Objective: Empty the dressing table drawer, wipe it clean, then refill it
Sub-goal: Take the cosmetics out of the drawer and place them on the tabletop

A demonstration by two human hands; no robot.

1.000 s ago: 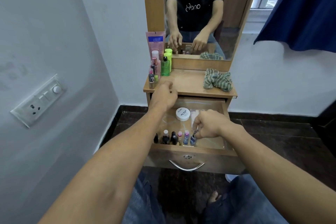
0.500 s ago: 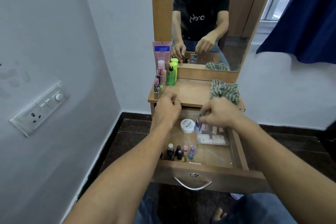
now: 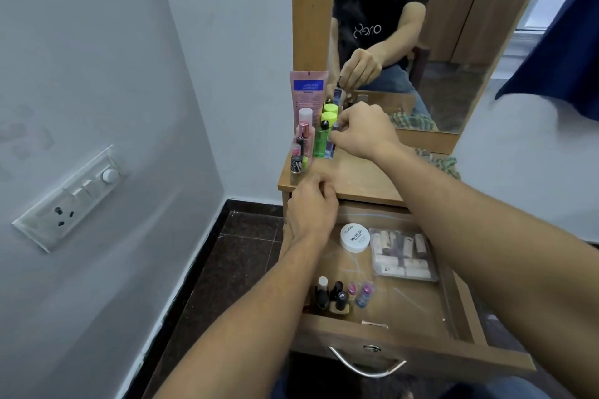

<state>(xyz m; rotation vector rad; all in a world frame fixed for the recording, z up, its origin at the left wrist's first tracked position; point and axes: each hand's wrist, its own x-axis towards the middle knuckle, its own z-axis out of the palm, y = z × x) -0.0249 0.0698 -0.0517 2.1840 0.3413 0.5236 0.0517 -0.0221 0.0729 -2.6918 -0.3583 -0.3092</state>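
Right hand (image 3: pixel 363 133) grip clamped on an upright small bottle (image 3: pixel 331 144), cap up; left hand (image 3: pixel 311 207) curled loosely, empty

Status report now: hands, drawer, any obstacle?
Right hand setting small bottle on tabletop. Left hand empty at drawer edge. Drawer open, partly full. No obstacle.

A wooden dressing table top (image 3: pixel 363 176) is seen below a mirror. At its nine o'clock side a cluster of bottles (image 3: pixel 306 146) is stood, with a pink tube (image 3: pixel 308 91) behind. At three o'clock a green crumpled cloth (image 3: pixel 449 163) is laid. Below, the drawer (image 3: pixel 421 353) is pulled open; a white jar (image 3: pixel 355 237), a clear packet (image 3: pixel 402 254) and small bottles (image 3: pixel 343 295) are held on its floor.
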